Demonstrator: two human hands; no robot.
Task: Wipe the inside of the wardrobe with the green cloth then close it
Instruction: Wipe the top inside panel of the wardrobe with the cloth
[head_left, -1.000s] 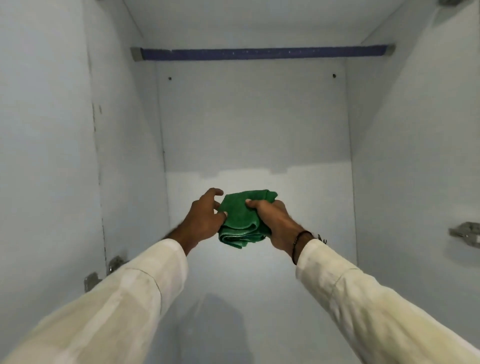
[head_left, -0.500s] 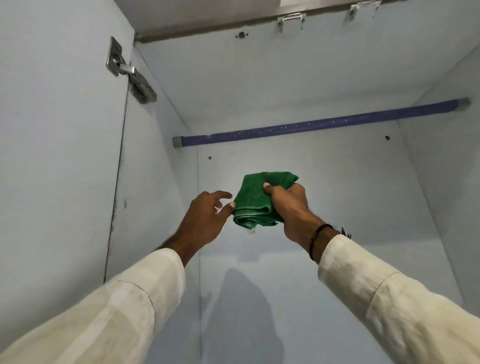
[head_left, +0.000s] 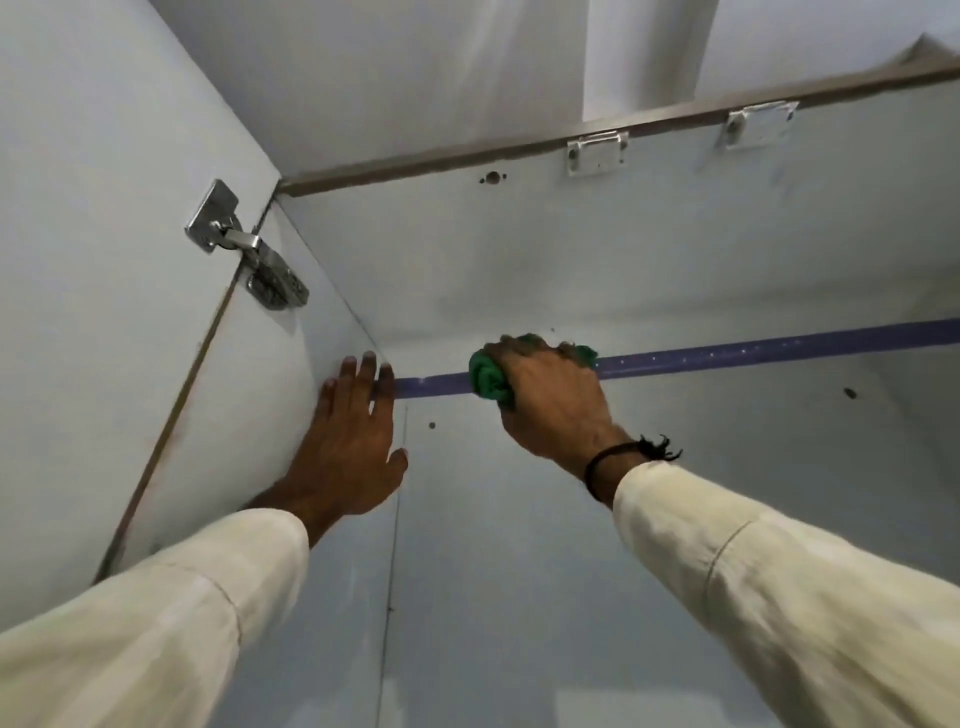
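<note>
A: Where is the crumpled green cloth (head_left: 488, 376) right now?

B: High up inside the pale grey wardrobe (head_left: 623, 249). The right hand (head_left: 553, 400) is clenched around it, fingers wrapped over the top, and presses it against the dark blue round hanging rail (head_left: 753, 351) that runs across the back of the compartment. The cloth bulges out on the left of the fist, and a bit of green shows past the fingers on the right.

A: And the left hand (head_left: 345, 441)?

B: It grasps nothing. The palm lies flat, fingers spread, on the left inner side panel (head_left: 244, 415), and the fingertips reach close to the corner where the rail's left end meets the wall.

A: Does it touch the cloth?

B: No, a bare stretch of rail shows between the 2 hands.

A: What else is visible up there?

B: 1 shiny metal door hinge (head_left: 244, 249) sits at the top left, bridging the side panel and the open left door (head_left: 104, 260). Along the front edge of the top panel run a dull metal strip (head_left: 441, 161) and 2 small metal brackets (head_left: 596, 150). A few small dark holes dot the top and back panels.

A: And the person?

B: Both arms reach upward in cream long sleeves (head_left: 779, 597), and a thin black cord bracelet (head_left: 618, 457) circles the right wrist, its frayed knot sticking out to the right.
</note>
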